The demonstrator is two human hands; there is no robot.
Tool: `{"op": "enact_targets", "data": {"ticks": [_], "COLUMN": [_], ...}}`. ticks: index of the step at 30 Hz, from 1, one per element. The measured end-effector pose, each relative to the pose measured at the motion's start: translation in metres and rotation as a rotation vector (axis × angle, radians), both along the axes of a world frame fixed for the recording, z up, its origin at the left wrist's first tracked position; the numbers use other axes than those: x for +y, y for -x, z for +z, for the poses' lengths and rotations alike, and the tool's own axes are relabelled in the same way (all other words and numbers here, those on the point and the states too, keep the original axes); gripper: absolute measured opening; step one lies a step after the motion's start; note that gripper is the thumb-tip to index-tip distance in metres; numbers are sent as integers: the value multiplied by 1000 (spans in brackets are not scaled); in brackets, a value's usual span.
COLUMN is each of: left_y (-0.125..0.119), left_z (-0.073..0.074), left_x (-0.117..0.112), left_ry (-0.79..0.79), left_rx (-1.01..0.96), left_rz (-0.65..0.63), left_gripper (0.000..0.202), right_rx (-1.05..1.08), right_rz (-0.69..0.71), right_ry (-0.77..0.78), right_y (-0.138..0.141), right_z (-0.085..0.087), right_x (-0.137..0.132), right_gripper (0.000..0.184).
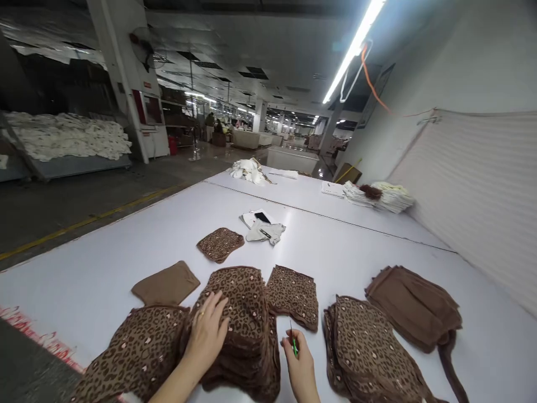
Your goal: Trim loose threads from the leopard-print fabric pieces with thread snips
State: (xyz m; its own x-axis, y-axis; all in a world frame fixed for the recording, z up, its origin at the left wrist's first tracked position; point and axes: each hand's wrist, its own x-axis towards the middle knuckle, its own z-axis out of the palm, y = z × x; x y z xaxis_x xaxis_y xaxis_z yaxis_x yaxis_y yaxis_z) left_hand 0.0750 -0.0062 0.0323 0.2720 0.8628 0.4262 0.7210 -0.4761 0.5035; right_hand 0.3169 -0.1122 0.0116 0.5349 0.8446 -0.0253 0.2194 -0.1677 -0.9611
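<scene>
My left hand (pixel 210 327) lies with fingers stretched out on the left edge of a tall stack of leopard-print cloth pieces (pixel 241 299). To the right of that stack, my right hand (pixel 300 361) is closed round green-handled thread snips (pixel 294 346), their thin dark point facing up and away. Just beyond that hand is a smaller leopard-print piece (pixel 292 294), touching the tall stack. A leopard-print pile (pixel 142 350) lies under and left of my left forearm. Another leopard-print stack (pixel 373 347) stands right of my right hand.
Plain brown cloth (pixel 413 305) is piled at right, with a strip hanging down. A plain brown piece (pixel 166 284) and a leopard piece (pixel 220 244) lie left. Beyond are white cloth scraps (pixel 265 230) with a dark tool on them. White piles (pixel 380 196) stand near the right wall.
</scene>
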Motion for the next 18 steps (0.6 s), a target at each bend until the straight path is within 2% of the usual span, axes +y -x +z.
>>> {"op": "enact_targets", "data": {"ticks": [3,8,11,15,18], "left_y": [-50,-142,-200,-281,-338], "left_z": [6,8,6,9,9], "left_x": [-28,-67,-84,-107,-121], "left_ry": [-36,68,114,231,308], "left_rx": [11,-113,-169,-144,-65], "left_rz": [-201,-520,-691,-810,-841], "left_gripper": [34,26,24,20,21], "right_rx": [32,54,31,-41,-113], "right_rz": [-129,-462,-599,-664,-615], "right_ry": [11,-32,-55,-50,-34], "right_y": [-42,-129,-180,-241,-278], "right_z": [-8,-18,-18,-19,-24], "right_x": [-27,-80,-117,-158,-173], "right_gripper": [39,48,48,38,32]}}
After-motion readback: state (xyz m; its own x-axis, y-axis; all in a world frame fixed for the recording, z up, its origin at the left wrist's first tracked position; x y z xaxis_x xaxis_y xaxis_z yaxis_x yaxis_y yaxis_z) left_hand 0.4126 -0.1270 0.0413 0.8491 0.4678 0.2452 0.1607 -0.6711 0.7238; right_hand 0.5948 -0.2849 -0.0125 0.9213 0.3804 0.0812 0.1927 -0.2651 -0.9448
